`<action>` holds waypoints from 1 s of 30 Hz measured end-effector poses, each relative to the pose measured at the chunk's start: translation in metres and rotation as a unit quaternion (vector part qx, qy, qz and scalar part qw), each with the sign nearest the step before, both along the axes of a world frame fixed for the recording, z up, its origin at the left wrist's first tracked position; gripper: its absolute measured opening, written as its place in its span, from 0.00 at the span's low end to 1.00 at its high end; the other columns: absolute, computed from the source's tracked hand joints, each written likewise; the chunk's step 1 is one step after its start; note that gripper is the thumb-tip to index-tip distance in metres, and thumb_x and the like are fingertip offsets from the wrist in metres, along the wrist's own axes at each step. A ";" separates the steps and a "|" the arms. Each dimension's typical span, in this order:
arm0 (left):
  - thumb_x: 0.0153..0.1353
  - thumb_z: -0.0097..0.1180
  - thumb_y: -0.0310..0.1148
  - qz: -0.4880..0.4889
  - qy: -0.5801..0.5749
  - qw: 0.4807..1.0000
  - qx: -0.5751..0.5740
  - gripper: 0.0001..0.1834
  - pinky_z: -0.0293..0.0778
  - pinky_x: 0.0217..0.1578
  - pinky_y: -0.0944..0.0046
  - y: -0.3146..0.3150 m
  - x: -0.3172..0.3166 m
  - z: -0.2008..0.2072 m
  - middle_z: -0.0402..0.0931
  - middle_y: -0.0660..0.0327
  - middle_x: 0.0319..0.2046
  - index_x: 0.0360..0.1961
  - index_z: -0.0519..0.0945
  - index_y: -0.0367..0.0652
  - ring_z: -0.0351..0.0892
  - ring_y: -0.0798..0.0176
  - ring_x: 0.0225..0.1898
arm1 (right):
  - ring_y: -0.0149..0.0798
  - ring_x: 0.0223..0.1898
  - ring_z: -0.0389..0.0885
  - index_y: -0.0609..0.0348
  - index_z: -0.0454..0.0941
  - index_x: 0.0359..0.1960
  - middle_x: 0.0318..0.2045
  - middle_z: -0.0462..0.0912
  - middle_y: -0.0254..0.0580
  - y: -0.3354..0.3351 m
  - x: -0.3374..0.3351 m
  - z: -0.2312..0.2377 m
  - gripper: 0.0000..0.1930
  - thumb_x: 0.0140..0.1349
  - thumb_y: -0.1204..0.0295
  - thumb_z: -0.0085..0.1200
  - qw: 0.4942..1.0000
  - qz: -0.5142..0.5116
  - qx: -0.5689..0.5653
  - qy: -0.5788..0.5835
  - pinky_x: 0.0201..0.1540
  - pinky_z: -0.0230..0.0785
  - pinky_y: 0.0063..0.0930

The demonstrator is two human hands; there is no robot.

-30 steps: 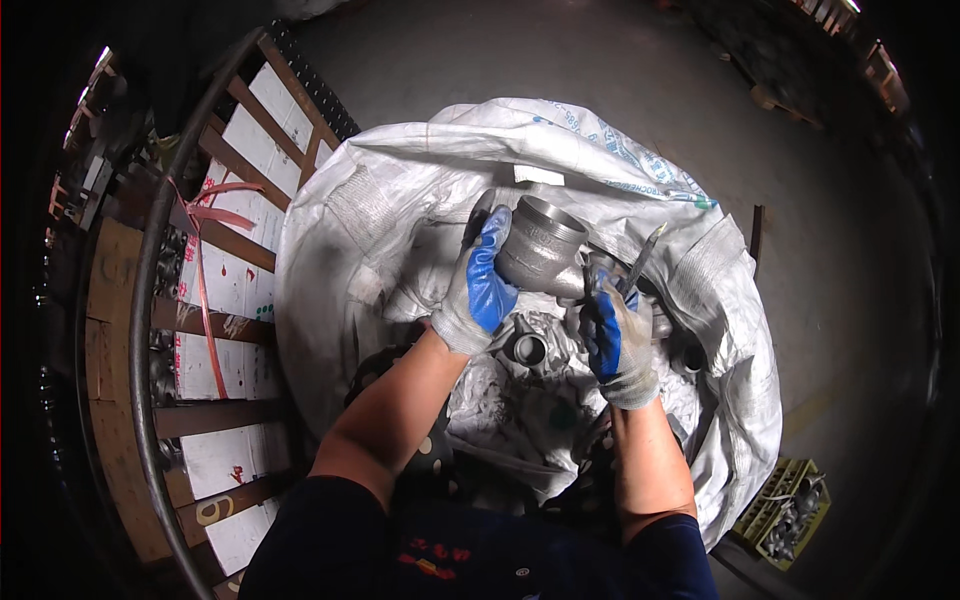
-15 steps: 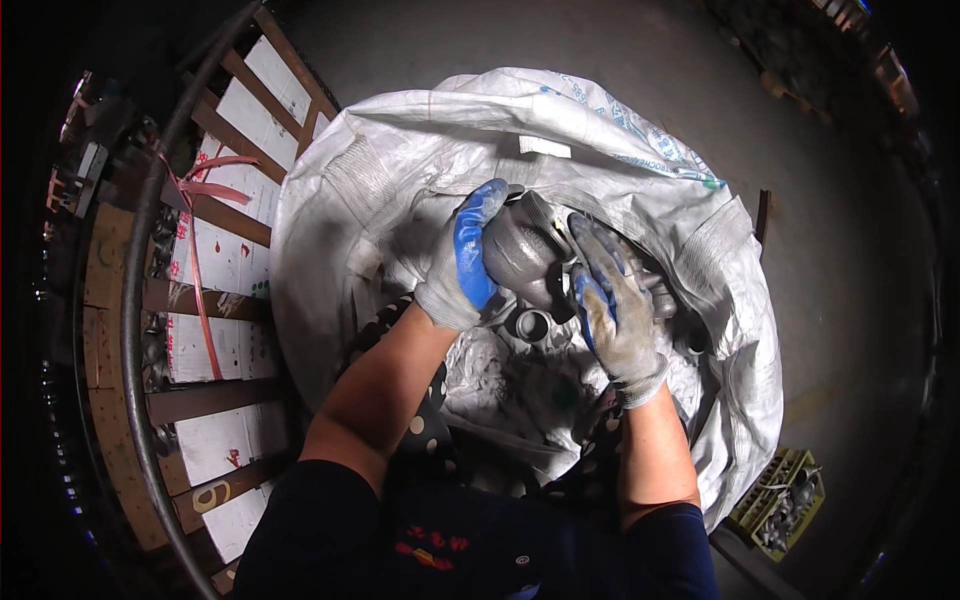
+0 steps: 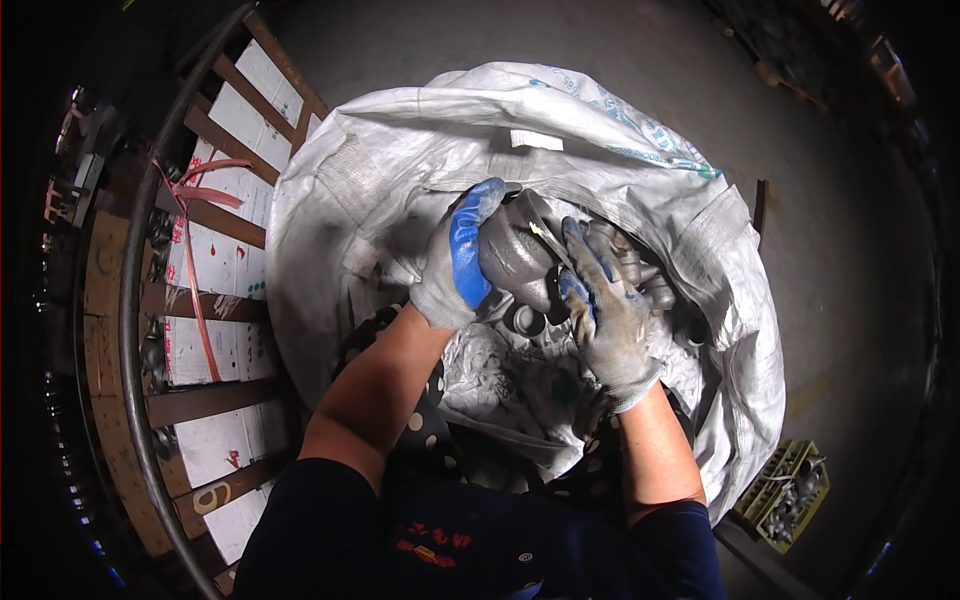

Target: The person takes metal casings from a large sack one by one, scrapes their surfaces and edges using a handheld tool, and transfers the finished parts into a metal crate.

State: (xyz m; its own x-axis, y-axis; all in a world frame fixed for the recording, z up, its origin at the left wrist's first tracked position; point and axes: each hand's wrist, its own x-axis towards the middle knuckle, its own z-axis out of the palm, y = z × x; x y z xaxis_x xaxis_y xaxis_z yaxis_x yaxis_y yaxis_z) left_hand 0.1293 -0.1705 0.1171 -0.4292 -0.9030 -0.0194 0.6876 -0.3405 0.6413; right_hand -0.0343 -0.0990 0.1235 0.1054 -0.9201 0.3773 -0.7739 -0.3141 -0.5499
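My left hand (image 3: pixel 458 255), in a grey work glove with a blue coated palm, is wrapped round the left side of a large grey metal pipe fitting (image 3: pixel 515 255). The fitting is rounded and has an open, ridged end at its top. My right hand (image 3: pixel 608 310), gloved alike and smudged dark, is closed at the fitting's right side on a thin flat metal strip (image 3: pixel 552 245), whose kind I cannot make out. The strip's edge lies against the fitting. Below them, inside a big white woven sack (image 3: pixel 345 190), is a smaller round pipe fitting (image 3: pixel 524 320).
More grey fittings (image 3: pixel 655 290) lie in the sack to the right of my hands. A brown slatted metal rack (image 3: pixel 205 405) with white boxes behind it stands at the left, a pink cord (image 3: pixel 205 335) tied on. A yellow-green crate (image 3: pixel 785 495) of metal parts sits at the lower right.
The fitting has turned a little in my left hand. My right hand has shifted slightly down along its side, uncovering more fittings behind it.
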 end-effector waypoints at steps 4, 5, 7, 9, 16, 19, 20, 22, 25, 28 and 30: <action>0.61 0.39 0.34 0.178 -0.337 0.891 -0.245 0.18 0.64 0.50 0.64 -0.002 -0.002 -0.013 0.71 0.53 0.45 0.46 0.71 0.33 0.70 0.61 0.48 | 0.52 0.50 0.70 0.50 0.63 0.57 0.52 0.68 0.54 0.001 0.000 -0.003 0.22 0.59 0.68 0.45 1.000 -0.016 0.006 0.013 0.49 0.65 0.38; 0.61 0.39 0.34 0.176 -0.336 0.892 -0.245 0.18 0.64 0.50 0.64 -0.003 -0.002 -0.014 0.71 0.53 0.45 0.46 0.71 0.33 0.70 0.61 0.48 | 0.52 0.50 0.70 0.51 0.63 0.57 0.52 0.68 0.54 0.001 0.000 -0.003 0.22 0.59 0.69 0.45 1.000 -0.024 0.007 0.016 0.49 0.65 0.38; 0.62 0.38 0.34 0.187 -0.314 0.893 -0.263 0.18 0.64 0.50 0.64 -0.002 -0.003 -0.012 0.71 0.54 0.45 0.46 0.71 0.32 0.70 0.61 0.47 | 0.52 0.50 0.70 0.51 0.63 0.57 0.51 0.68 0.54 0.002 0.004 0.000 0.22 0.59 0.69 0.45 0.999 -0.035 0.020 0.020 0.50 0.64 0.38; 0.62 0.38 0.34 0.195 -0.298 0.906 -0.230 0.18 0.64 0.50 0.64 -0.001 -0.007 -0.012 0.72 0.54 0.45 0.46 0.71 0.32 0.70 0.62 0.47 | 0.53 0.50 0.70 0.52 0.64 0.56 0.51 0.69 0.54 0.001 0.006 0.000 0.22 0.59 0.69 0.45 0.998 -0.049 0.032 0.027 0.50 0.64 0.38; 0.62 0.38 0.35 0.090 -0.109 0.990 -0.017 0.17 0.66 0.48 0.64 -0.009 -0.002 -0.017 0.72 0.56 0.43 0.46 0.72 0.35 0.71 0.63 0.45 | 0.55 0.49 0.70 0.56 0.67 0.53 0.49 0.71 0.55 -0.009 -0.001 -0.008 0.19 0.58 0.72 0.45 0.982 0.047 -0.022 -0.181 0.51 0.63 0.38; 0.61 0.40 0.36 0.066 -0.041 0.997 0.029 0.16 0.66 0.48 0.64 -0.007 -0.002 -0.014 0.73 0.57 0.42 0.45 0.72 0.38 0.71 0.62 0.45 | 0.54 0.50 0.70 0.53 0.66 0.55 0.49 0.71 0.54 -0.006 -0.001 -0.010 0.20 0.58 0.71 0.45 0.992 0.019 -0.010 -0.122 0.52 0.63 0.38; 0.61 0.41 0.36 0.061 -0.019 0.997 0.042 0.16 0.66 0.49 0.64 -0.006 -0.002 -0.013 0.73 0.57 0.41 0.45 0.72 0.38 0.71 0.62 0.45 | 0.54 0.50 0.70 0.53 0.66 0.55 0.49 0.71 0.54 -0.006 0.000 -0.008 0.20 0.58 0.71 0.45 0.992 0.021 -0.011 -0.122 0.52 0.63 0.38; 0.60 0.42 0.36 0.019 -0.023 0.999 -0.032 0.15 0.67 0.48 0.64 0.000 0.001 0.004 0.73 0.58 0.41 0.44 0.72 0.39 0.72 0.62 0.44 | 0.53 0.50 0.70 0.52 0.65 0.56 0.50 0.70 0.53 -0.004 0.002 -0.008 0.21 0.58 0.71 0.46 0.998 0.018 -0.025 -0.051 0.51 0.64 0.37; 0.60 0.42 0.36 -0.047 0.051 0.998 0.006 0.15 0.67 0.48 0.64 -0.002 0.006 0.008 0.73 0.58 0.40 0.43 0.73 0.39 0.72 0.62 0.44 | 0.52 0.50 0.70 0.50 0.64 0.57 0.51 0.69 0.52 -0.002 0.003 -0.003 0.22 0.58 0.69 0.47 0.999 0.020 -0.021 -0.034 0.51 0.64 0.38; 0.60 0.42 0.36 -0.033 0.042 0.998 0.024 0.15 0.68 0.47 0.64 -0.004 0.008 0.003 0.73 0.58 0.40 0.43 0.73 0.40 0.72 0.62 0.44 | 0.52 0.50 0.70 0.48 0.63 0.57 0.52 0.68 0.51 0.000 0.005 -0.002 0.23 0.58 0.68 0.47 0.999 0.015 0.009 -0.036 0.50 0.64 0.39; 0.60 0.42 0.36 -0.030 0.032 0.998 0.033 0.15 0.68 0.47 0.64 -0.007 0.009 -0.004 0.74 0.57 0.40 0.44 0.72 0.39 0.72 0.62 0.44 | 0.52 0.50 0.70 0.48 0.62 0.58 0.52 0.68 0.51 0.000 0.005 -0.003 0.24 0.58 0.67 0.47 0.999 0.012 0.023 -0.039 0.50 0.65 0.40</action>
